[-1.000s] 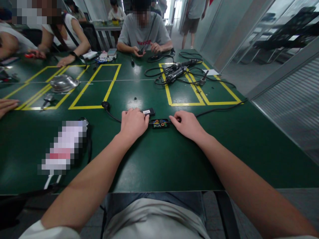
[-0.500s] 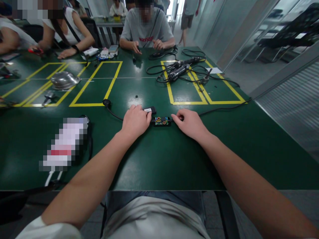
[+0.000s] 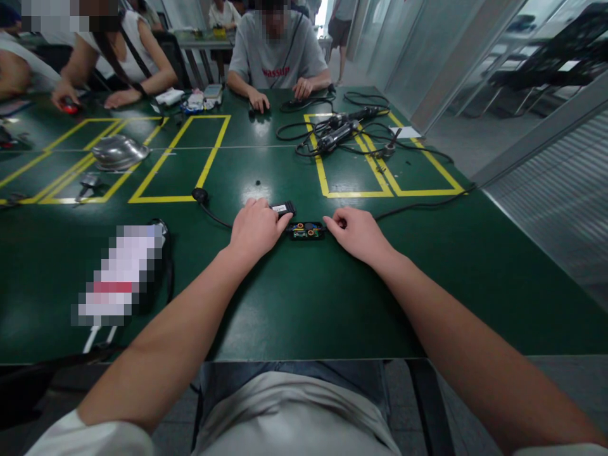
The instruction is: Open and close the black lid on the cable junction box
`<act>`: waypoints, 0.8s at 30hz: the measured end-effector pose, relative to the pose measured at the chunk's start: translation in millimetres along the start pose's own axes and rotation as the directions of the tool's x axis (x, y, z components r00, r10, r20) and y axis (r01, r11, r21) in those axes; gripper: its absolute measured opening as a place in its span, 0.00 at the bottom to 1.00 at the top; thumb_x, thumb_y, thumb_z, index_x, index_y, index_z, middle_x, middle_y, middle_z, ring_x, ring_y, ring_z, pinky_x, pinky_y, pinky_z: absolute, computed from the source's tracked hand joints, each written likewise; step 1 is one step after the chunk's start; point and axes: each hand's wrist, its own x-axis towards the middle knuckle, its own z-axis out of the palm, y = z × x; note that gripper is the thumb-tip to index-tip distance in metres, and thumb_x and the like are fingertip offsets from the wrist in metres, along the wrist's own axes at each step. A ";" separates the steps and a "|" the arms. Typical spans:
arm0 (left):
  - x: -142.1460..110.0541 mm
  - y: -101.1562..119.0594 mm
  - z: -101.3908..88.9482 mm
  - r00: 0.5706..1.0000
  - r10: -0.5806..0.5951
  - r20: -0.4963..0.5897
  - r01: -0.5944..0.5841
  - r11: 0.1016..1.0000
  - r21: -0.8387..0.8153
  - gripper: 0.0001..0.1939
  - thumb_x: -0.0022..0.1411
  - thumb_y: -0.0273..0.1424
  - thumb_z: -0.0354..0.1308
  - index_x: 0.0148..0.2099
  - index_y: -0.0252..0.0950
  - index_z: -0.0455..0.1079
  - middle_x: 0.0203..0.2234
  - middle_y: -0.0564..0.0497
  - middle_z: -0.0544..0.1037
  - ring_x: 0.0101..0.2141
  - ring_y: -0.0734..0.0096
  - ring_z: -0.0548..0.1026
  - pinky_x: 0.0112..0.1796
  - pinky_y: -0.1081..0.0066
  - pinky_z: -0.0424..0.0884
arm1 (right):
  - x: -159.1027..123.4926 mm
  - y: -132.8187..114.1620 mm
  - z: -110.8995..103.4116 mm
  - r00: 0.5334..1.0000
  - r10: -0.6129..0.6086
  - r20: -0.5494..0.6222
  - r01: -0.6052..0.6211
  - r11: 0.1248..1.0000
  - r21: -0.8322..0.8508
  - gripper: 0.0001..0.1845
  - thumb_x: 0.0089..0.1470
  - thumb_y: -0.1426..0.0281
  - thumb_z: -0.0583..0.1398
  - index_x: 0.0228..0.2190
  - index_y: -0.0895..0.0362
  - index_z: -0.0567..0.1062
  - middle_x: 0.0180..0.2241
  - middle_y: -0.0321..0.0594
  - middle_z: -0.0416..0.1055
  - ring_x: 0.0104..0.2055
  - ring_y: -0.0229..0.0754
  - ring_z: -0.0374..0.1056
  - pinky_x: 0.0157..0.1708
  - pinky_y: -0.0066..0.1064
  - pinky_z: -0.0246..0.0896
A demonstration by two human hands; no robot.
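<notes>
Between my hands lies a small open black case [image 3: 293, 235] with a circuit board [image 3: 300, 232] showing inside. A black power cable [image 3: 217, 217] ending in a round plug [image 3: 200, 195] runs from the left under my left hand [image 3: 255, 227]. That hand is closed around the cable beside the case's left end, its fingers mostly hidden. Close behind the case rests a black cover with a white label [image 3: 280, 209], near my left thumb. My right hand [image 3: 358, 231] pinches the cable at the case's right end, and the cord [image 3: 403, 209] continues off to the right.
A phone [image 3: 121, 272] stands at left. Beyond are a shiny metal bowl-like part [image 3: 118, 152], a small metal part [image 3: 89, 183], and tangled black cables with cylindrical tools [image 3: 337, 135]. Yellow tape [image 3: 166, 199] marks the green table. Several people sit across; one person's hand [image 3: 259, 101] touches a small dark object.
My view has shifted slightly. My hands stay at the case with little movement. The person opposite has lowered a hand onto a small dark object on the table.
</notes>
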 end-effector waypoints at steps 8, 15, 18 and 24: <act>-1.4 -3.1 0.4 0.991 -0.059 -0.117 0.047 0.993 -0.105 0.16 0.76 0.44 0.69 0.54 0.38 0.81 0.54 0.38 0.81 0.55 0.44 0.77 0.56 0.50 0.77 | 0.6 -1.7 -1.7 1.000 -0.012 0.020 0.012 1.000 -0.006 0.19 0.72 0.61 0.64 0.27 0.51 0.73 0.33 0.44 0.77 0.36 0.50 0.72 0.40 0.42 0.62; 5.2 -13.1 3.8 0.996 -0.053 -0.068 0.036 0.973 -0.230 0.15 0.75 0.35 0.69 0.61 0.40 0.82 0.54 0.41 0.87 0.55 0.45 0.78 0.60 0.49 0.75 | 0.4 -4.7 -2.1 0.999 -0.012 0.034 0.011 1.000 0.007 0.17 0.72 0.64 0.63 0.28 0.51 0.74 0.33 0.43 0.77 0.37 0.49 0.72 0.41 0.40 0.61; 4.4 -9.2 -2.7 0.992 0.035 -0.118 -0.066 0.961 -0.269 0.17 0.77 0.34 0.66 0.64 0.40 0.82 0.58 0.42 0.86 0.57 0.47 0.78 0.63 0.49 0.73 | 0.2 -3.5 -0.7 1.000 -0.015 0.022 0.015 1.000 0.012 0.17 0.72 0.64 0.63 0.28 0.52 0.75 0.33 0.43 0.78 0.36 0.49 0.71 0.41 0.40 0.61; -0.9 -0.6 -7.6 0.955 0.293 -0.041 -0.286 0.878 -0.384 0.20 0.78 0.37 0.67 0.68 0.43 0.81 0.59 0.44 0.85 0.59 0.49 0.77 0.65 0.48 0.71 | 1.0 -5.9 -0.9 1.000 0.001 0.025 -0.001 1.000 -0.003 0.16 0.72 0.64 0.63 0.30 0.52 0.77 0.34 0.44 0.79 0.37 0.50 0.72 0.42 0.40 0.61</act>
